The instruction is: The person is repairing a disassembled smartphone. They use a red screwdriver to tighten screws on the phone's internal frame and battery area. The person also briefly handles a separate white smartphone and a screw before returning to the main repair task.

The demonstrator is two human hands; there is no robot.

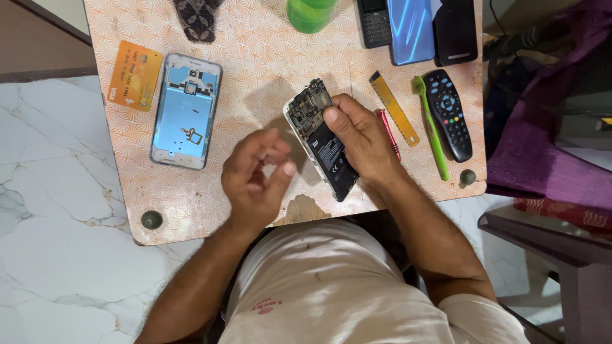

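The right hand (360, 137) grips the opened phone (322, 140); the left hand (255, 175) hovers beside it, fingers curled, holding nothing visible. A back cover (186, 111), bank card (134, 75), toothbrush (430, 127) and remote (449, 114) lie around.

White marble floor (51, 191); small orange-patterned table (255, 51); purple cloth (542, 159) at side.

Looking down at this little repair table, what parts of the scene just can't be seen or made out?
All in the head view:
- Opened phone: its right edge is hidden under the right hand.
- Left hand: blurred; whether its pinched fingertips hold anything is too small to tell.
- Green bottle, dark cloth and three phones: cut off by the top edge.
- Red tool: partly hidden behind the right hand.
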